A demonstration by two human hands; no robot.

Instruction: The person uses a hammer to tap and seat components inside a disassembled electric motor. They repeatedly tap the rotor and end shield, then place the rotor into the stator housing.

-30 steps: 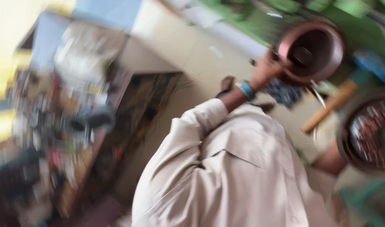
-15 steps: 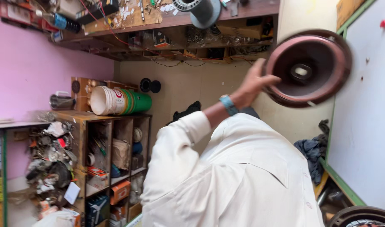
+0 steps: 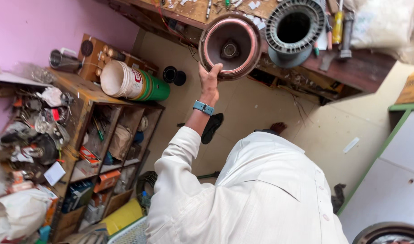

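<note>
Fingers (image 3: 215, 68) of left hand (image 3: 208, 81) clamped on round copper-brown motor cover (image 3: 230, 47) (pink-rimmed, dished, dark hub at centre).

Wooden workbench (image 3: 351, 68), cluttered with tools.
A ribbed grey drum (image 3: 293, 28) is seen standing on it; a yellow-handled screwdriver (image 3: 337, 25) is laid just right of the drum.

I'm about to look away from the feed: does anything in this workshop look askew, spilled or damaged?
Nothing looks broken. The left hand holds a round copper-coloured motor cover by its rim near the workbench. A white and green bucket lies on its side atop the cluttered shelf unit; nothing visibly spilled.
</note>
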